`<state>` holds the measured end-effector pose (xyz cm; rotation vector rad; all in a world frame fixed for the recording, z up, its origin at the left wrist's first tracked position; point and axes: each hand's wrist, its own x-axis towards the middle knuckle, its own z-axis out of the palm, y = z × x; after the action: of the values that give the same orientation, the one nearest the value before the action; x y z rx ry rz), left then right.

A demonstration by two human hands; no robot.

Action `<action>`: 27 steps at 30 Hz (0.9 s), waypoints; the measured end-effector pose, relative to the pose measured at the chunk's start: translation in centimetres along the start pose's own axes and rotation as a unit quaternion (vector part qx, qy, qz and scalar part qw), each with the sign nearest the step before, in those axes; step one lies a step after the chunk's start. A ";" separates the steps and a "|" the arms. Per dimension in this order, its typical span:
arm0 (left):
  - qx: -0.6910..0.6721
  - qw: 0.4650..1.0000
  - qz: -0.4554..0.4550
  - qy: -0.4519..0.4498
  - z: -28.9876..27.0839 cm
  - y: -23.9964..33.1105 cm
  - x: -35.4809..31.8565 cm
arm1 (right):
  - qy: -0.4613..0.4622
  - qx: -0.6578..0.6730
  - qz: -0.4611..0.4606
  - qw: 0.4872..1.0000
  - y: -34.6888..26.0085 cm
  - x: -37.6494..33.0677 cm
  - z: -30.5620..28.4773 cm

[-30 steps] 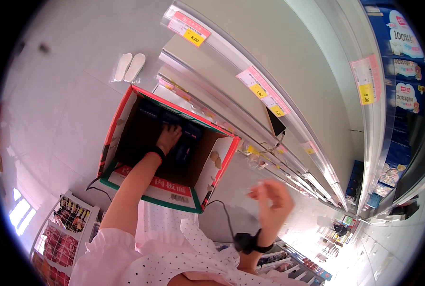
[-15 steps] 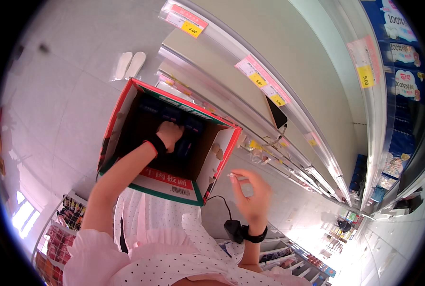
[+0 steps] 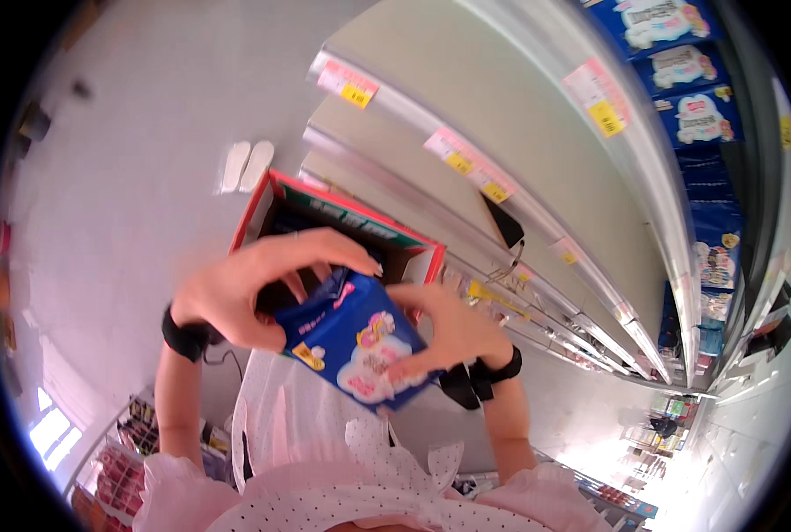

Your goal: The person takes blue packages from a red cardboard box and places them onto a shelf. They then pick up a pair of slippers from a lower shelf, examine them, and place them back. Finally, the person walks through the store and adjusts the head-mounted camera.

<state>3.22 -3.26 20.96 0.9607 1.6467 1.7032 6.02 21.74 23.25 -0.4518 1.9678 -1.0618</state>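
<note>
A blue soft packet [image 3: 360, 346] with a white cloud-shaped print is tilted between my two hands, in front of my dress. My right hand [image 3: 453, 332] grips its right side, thumb across the printed face. Around its upper left end my left hand [image 3: 245, 284] curls, thumb against the near edge and fingers arched over the top. Behind the packet stands an open cardboard box [image 3: 360, 209] with a red rim and green inner flap. My hands and the packet cover much of its opening; dark blue shapes show faintly inside.
Long shelves [image 3: 431, 89] with price tags run along the right. A black phone [image 3: 502, 220] with a cable lies on one. Similar blue packets [image 3: 699, 115] fill a shelf at far right. White insoles [image 3: 246, 166] lie on the floor. A wire rack [image 3: 103, 470] holds goods at lower left.
My left hand has come up out of the box, and a blue packet is now out between both hands. My right hand has moved in from the right to grip it.
</note>
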 end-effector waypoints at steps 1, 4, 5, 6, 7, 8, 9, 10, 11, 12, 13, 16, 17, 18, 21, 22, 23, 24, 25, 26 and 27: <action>-0.019 1.000 -0.011 0.015 0.4 0.1 -0.1 | -0.047 -0.007 0.043 0.998 -0.9 -0.6 -0.6; -0.143 0.974 -0.026 0.176 1.7 -0.3 -0.4 | 0.124 0.159 -0.073 0.977 -0.1 -3.6 -1.8; -0.049 0.985 -0.009 0.164 1.8 -1.9 0.7 | 0.213 0.172 -0.118 0.955 -0.6 -5.9 -2.8; 0.128 0.984 -0.029 0.124 2.2 -2.8 2.3 | 0.301 0.172 -0.163 0.924 -1.1 -8.3 -3.9; 0.324 0.935 -0.022 0.144 3.5 -6.9 1.7 | 0.351 0.182 -0.201 0.896 -0.8 -8.0 -5.2; 0.461 0.881 -0.091 0.060 4.7 -10.7 1.6 | 0.414 0.182 -0.227 0.862 -1.8 -9.0 -6.4; 0.523 0.846 -0.105 -0.023 5.6 -12.9 2.1 | 0.471 0.187 -0.253 0.824 -2.5 -9.5 -7.7; 0.520 0.844 -0.119 -0.055 7.2 -15.4 3.9 | 0.539 0.179 -0.272 0.776 -3.8 -11.2 -8.9; 0.516 0.848 -0.109 -0.045 8.7 -17.5 5.2 | 0.597 0.177 -0.293 0.726 -4.3 -12.3 -10.3; 0.525 0.842 -0.117 -0.041 10.3 -19.1 6.3 | 0.597 0.204 -0.319 0.707 -4.8 -12.8 -12.6; 0.573 0.801 -0.159 -0.074 12.4 -22.1 7.4 | 0.593 0.213 -0.320 0.708 -5.6 -12.8 -14.3; 0.512 0.688 -0.476 -0.192 15.4 -28.8 10.1 | 0.538 0.219 -0.290 0.761 -8.0 -11.5 -18.1; 0.526 0.694 -0.457 -0.180 15.9 -29.8 10.3 | 0.552 0.172 -0.263 0.772 -8.0 -11.4 -19.0; 0.539 0.699 -0.439 -0.166 16.6 -30.8 10.0 | 0.569 0.132 -0.269 0.766 -7.8 -11.5 -20.3; 0.532 0.719 -0.409 -0.181 17.3 -33.4 9.6 | 0.621 -0.027 -0.237 0.747 -7.8 -11.5 -23.0; 0.529 0.731 -0.395 -0.173 17.1 -33.6 9.4 | 0.635 -0.082 -0.218 0.737 -7.7 -11.3 -23.5; 0.527 0.743 -0.379 -0.165 16.9 -34.0 9.2 | 0.628 -0.096 -0.203 0.745 -7.6 -10.8 -23.9; 0.536 0.732 -0.385 -0.171 16.7 -35.0 9.1 | 0.621 -0.110 -0.188 0.753 -7.5 -10.1 -24.0; 0.543 0.721 -0.393 -0.174 16.6 -36.3 8.9 | 0.611 -0.124 -0.175 0.762 -7.8 -9.3 -23.9; 0.550 0.712 -0.397 -0.182 16.5 -37.2 8.9 | 0.629 -0.165 -0.141 0.746 -8.0 -8.9 -23.7; 0.551 0.718 -0.394 -0.162 16.1 -38.1 8.7 | 0.657 -0.227 -0.170 0.698 -8.2 -9.2 -23.4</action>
<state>8.46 15.91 -16.34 0.7154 2.2912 -0.1391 -8.05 34.87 41.44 -0.3057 3.6068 -1.2475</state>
